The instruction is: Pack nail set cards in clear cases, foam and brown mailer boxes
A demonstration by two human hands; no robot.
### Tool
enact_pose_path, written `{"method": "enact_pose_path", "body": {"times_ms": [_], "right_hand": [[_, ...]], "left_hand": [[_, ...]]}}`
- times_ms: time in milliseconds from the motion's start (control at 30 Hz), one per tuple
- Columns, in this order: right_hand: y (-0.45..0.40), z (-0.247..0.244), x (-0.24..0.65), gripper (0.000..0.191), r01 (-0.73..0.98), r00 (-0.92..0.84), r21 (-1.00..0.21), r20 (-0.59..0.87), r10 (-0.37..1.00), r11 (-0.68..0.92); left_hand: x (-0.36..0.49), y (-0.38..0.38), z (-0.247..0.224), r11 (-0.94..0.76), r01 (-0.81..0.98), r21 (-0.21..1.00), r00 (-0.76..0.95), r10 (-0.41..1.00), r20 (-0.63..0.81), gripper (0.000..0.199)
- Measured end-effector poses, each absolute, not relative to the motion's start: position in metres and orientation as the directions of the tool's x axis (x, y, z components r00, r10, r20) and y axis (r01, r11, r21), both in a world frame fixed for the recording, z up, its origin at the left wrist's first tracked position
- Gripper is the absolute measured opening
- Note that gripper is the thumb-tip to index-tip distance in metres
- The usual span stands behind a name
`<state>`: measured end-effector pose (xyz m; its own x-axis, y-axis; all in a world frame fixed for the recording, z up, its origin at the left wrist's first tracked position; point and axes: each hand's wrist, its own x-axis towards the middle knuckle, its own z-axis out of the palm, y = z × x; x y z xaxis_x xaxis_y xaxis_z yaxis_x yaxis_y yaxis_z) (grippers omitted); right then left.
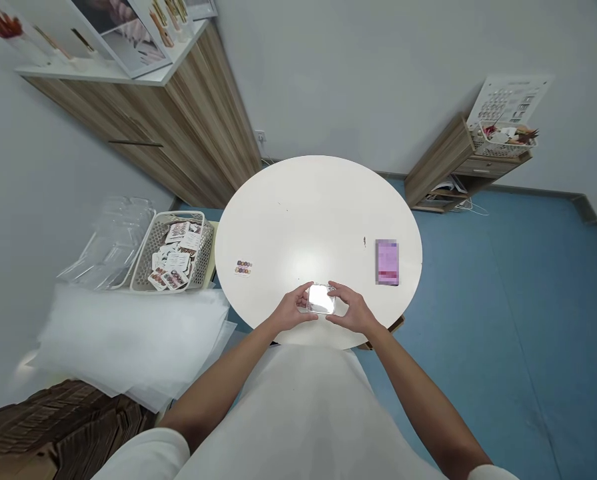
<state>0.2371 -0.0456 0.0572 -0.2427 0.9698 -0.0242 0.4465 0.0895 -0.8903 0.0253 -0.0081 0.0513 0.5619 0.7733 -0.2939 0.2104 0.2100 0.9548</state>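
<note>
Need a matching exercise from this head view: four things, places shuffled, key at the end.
Things
1. Shiny rectangular object
2. Small multicoloured pieces
3. Pixelated purple item
4. White perforated basket

Places
A. On the right part of the white table
B. Left of the table, with cards inside
C. Held between the left hand and the right hand
D. On the left part of the table

Pairs: 1-C, 2-D, 3-A, 4-B

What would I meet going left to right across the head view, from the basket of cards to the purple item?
Basket of cards → small card with coloured spots → left hand → clear case → right hand → purple item, pixelated.
</note>
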Motion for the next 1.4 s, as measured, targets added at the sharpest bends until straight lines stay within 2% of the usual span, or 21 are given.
{"method": "enact_pose_path", "body": {"times_ms": [133,300,533,700,833,967,1067,1200,1400], "right_hand": [[-0.042,0.067,0.238,0.053,0.425,-0.249,-0.901,-0.026,0.968,0.085],[-0.035,0.073,0.231,0.051,0.248,-0.191,-0.969,-0.038,0.981,0.011],[-0.026,0.078,0.221,0.050,0.160,-0.208,-0.984,-0.107,0.972,-0.074],[-0.029,0.072,0.220,0.050,0.117,-0.191,-0.985,-0.147,0.971,-0.126],[-0.026,0.071,0.222,0.043,0.107,-0.188,-0.974,-0.216,0.958,-0.198],[-0.017,0.071,0.219,0.032,0.107,-0.085,-0.945,-0.319,0.944,-0.309],[-0.014,0.068,0.215,0.036,0.069,-0.015,-0.923,-0.380,0.925,-0.378],[-0.015,0.061,0.210,0.041,0.036,-0.007,-0.897,-0.441,0.898,-0.440],[-0.025,0.049,0.210,0.045,-0.002,0.025,-0.886,-0.463,0.886,-0.463]], "left_hand": [[0.025,-0.007,0.055,0.218,0.164,0.962,0.566,0.778,-0.273,0.080],[0.023,-0.006,0.060,0.236,0.132,0.963,0.541,0.797,-0.269,0.081],[0.015,-0.010,0.062,0.324,0.039,0.945,0.540,0.789,-0.292,0.083],[0.007,-0.013,0.058,0.385,0.035,0.922,0.492,0.797,-0.351,0.073],[0.004,-0.017,0.051,0.413,0.059,0.909,0.443,0.805,-0.394,0.058],[0.005,-0.021,0.048,0.414,0.062,0.908,0.440,0.805,-0.397,0.055],[0.007,-0.022,0.048,0.406,0.059,0.912,0.444,0.808,-0.388,0.055],[0.008,-0.024,0.045,0.393,0.060,0.918,0.441,0.814,-0.378,0.054],[0.011,-0.029,0.031,0.411,0.060,0.910,0.371,0.837,-0.403,0.056]]}}
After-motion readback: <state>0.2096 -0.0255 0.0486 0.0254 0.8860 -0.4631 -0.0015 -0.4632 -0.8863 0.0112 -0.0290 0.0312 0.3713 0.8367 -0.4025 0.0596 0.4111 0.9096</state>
